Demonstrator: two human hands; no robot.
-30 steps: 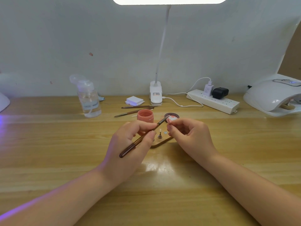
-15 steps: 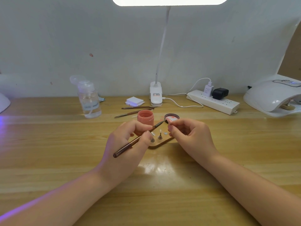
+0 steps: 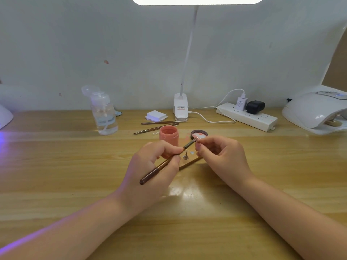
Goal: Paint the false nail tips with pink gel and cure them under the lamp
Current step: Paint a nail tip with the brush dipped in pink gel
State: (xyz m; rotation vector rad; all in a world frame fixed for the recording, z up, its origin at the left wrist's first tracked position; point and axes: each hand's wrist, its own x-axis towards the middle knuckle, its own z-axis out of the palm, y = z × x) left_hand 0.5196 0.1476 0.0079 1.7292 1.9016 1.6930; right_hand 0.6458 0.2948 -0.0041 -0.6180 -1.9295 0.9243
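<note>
Left hand [image 3: 150, 166] fingers curled round brown brush [image 3: 165, 163], bristles touching small pink-smeared nail tip [image 3: 197, 140] pinched in right hand [image 3: 223, 158] fingertips.

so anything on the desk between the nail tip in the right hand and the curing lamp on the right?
Nothing visible. The right hand pinches the nail tip above the desk, and the stretch toward the curing lamp is bare wood. The power strip lies further back, off that line.
</note>
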